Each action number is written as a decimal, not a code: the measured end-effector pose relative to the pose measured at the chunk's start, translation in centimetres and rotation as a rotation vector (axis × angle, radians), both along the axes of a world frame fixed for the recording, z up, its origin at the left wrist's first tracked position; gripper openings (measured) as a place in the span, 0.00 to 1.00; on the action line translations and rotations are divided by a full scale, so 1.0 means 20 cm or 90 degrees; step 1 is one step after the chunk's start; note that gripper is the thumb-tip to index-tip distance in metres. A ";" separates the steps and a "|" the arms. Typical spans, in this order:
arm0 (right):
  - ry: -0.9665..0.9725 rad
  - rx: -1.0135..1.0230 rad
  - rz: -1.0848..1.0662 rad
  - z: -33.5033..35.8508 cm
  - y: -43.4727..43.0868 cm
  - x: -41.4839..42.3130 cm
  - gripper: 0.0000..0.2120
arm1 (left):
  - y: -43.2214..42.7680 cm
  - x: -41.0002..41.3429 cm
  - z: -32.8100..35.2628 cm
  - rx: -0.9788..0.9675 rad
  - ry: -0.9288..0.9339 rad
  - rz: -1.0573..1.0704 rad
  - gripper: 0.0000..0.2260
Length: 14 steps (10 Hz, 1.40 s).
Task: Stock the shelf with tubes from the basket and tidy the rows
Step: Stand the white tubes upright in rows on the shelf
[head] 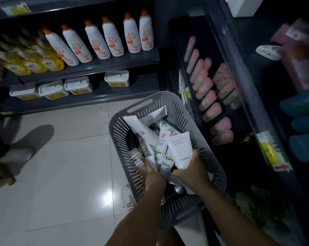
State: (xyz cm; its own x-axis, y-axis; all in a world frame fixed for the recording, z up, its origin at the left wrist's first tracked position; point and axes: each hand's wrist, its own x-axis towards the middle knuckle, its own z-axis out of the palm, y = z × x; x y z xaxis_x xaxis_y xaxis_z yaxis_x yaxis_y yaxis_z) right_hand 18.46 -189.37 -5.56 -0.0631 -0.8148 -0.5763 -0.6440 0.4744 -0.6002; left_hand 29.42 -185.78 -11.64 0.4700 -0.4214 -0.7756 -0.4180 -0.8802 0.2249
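A grey slotted basket [168, 100] sits on the floor below me, holding several white tubes [141, 129]. My right hand [192, 171] grips a white tube marked FLORAL [180, 150] by its lower end, inside the basket. My left hand [151, 172] reaches into the basket and holds the lower end of a white tube with a barcode [137, 159]. To the right, a dark shelf [242, 96] holds rows of pink tubes [210, 96].
A shelf unit on the left carries white bottles with orange caps [97, 41], yellow bottles [31, 63] and white tubs [79, 85]. Pale floor tiles [61, 157] lie between. Yellow price tags [272, 151] hang on the right shelf's edge. Someone's shoe [17, 153] shows at far left.
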 end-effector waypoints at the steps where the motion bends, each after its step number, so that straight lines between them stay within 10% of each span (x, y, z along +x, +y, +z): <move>1: -0.008 0.003 -0.011 0.00 0.00 -0.05 0.38 | -0.01 0.02 0.09 -0.033 0.029 0.014 0.41; 3: -0.007 0.009 -0.040 0.07 0.02 -0.12 0.34 | -0.17 0.19 0.23 -0.119 0.085 0.057 0.56; 4: 0.003 -0.019 -0.062 0.17 0.06 -0.09 0.32 | -0.26 0.28 0.37 -0.139 0.096 -0.018 0.38; 7: 0.068 -0.223 -0.312 0.61 0.38 0.00 0.30 | -0.16 0.41 0.90 -0.368 0.128 -0.524 0.38; 14: 0.314 -0.687 -0.858 2.13 2.31 -0.72 0.28 | 1.19 -0.79 2.41 -0.815 0.671 -0.894 0.34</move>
State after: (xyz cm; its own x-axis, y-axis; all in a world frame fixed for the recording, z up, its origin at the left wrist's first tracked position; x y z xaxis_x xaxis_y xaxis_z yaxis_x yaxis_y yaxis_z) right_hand 4.13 -143.21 37.09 -0.9179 -0.0263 0.3960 -0.3808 0.3395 -0.8601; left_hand 13.63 -162.05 36.48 -0.8194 -0.3722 0.4359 0.1593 0.5826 0.7970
